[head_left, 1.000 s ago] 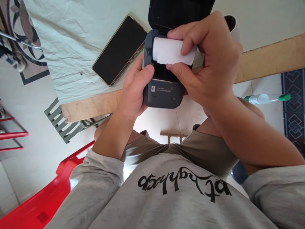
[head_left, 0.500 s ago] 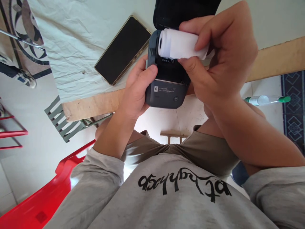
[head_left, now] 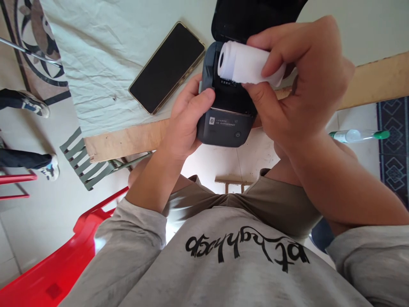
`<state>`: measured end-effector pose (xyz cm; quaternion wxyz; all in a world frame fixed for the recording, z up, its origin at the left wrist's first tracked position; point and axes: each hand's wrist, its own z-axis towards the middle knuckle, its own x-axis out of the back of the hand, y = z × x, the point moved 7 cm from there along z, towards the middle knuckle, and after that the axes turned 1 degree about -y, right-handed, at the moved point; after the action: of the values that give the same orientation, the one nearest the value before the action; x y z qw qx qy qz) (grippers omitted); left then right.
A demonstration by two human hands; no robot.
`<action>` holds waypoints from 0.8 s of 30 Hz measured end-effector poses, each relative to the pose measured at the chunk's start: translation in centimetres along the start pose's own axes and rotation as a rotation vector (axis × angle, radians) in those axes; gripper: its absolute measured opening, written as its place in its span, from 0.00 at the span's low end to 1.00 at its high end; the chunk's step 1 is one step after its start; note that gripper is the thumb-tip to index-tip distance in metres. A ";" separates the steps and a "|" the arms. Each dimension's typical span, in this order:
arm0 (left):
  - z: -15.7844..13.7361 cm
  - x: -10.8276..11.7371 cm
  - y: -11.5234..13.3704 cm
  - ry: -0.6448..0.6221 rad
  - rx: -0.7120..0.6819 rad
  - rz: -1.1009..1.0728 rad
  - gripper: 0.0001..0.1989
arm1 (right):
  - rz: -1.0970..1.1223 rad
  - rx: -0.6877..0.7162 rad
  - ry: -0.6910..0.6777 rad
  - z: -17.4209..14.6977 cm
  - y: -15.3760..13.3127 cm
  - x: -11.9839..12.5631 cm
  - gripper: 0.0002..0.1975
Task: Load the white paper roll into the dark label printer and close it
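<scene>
In the head view, the top edge cuts off the far part of the raised black lid (head_left: 255, 19), and the small print on the dark printer (head_left: 223, 128) is too fine to read. The right hand (head_left: 297, 81) covers the right end of the white paper roll (head_left: 251, 64) and much of that side of the printer; the left hand's (head_left: 190, 113) fingers are mostly hidden beneath the casing, with the thumb in sight on its left rim. The roll lies at the fingertips of the right hand, clamped between the thumb on its lower side and the fingers above, its dark hollow core facing left. It sits over the open compartment, slightly tilted; whether it touches the walls inside cannot be told. The left hand is closed around the printer's left side, well apart from the right hand. A phone (head_left: 168, 68) with a dark screen lies on the cloth-covered bench (head_left: 102, 147), near the printer's upper left. At the left edge, another person shows only as dark trouser legs and two shoes (head_left: 49, 168), while a red chair (head_left: 57, 260) is cut off at the lower left. A bottle (head_left: 359, 136) with a green cap shows at the right, its base end partly hidden.
</scene>
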<state>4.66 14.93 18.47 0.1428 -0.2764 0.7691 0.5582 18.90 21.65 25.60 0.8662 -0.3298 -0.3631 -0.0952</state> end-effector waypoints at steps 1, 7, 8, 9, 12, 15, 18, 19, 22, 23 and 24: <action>0.0 -0.1 0.0 0.007 0.002 -0.008 0.11 | 0.000 0.028 -0.008 0.1 -0.3 0.0 0.06; 0.0 -1.0 0.4 0.033 -0.037 -0.037 0.13 | 0.085 0.057 -0.029 0.1 -0.8 -0.4 0.07; 0.0 -1.1 0.5 0.028 -0.048 -0.027 0.14 | 0.096 0.051 -0.008 0.1 -0.7 -0.4 0.08; 0.0 -1.2 0.5 0.025 -0.055 -0.015 0.14 | 0.111 0.045 0.020 0.0 -0.7 -0.4 0.08; -0.1 -1.0 0.6 0.033 -0.067 0.007 0.11 | 0.166 -0.006 0.037 -0.1 -0.6 -0.7 0.06; -0.1 -0.7 0.6 0.028 -0.063 0.011 0.11 | 0.194 0.000 0.023 0.0 -0.8 -0.9 0.05; 0.0 -0.4 0.6 0.008 -0.068 0.015 0.12 | 0.206 0.058 0.038 0.0 -1.2 -0.8 0.06; 0.0 -0.3 0.6 0.010 -0.067 0.013 0.12 | 0.202 0.052 0.030 0.0 -1.1 -0.8 0.06; 0.1 -0.2 0.3 0.004 -0.058 0.007 0.12 | 0.159 0.042 -0.008 -0.1 -0.7 -0.9 0.10; 0.1 -0.3 0.3 -0.012 -0.063 0.009 0.12 | 0.142 0.049 -0.017 -0.2 -0.6 -0.9 0.12; 0.1 -0.4 0.3 -0.028 -0.066 0.017 0.13 | 0.127 0.055 -0.032 -0.2 -0.6 -0.9 0.14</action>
<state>4.79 15.19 18.85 0.1397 -0.2666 0.7505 0.5884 18.12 21.02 25.19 0.8733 -0.3299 -0.3576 -0.0250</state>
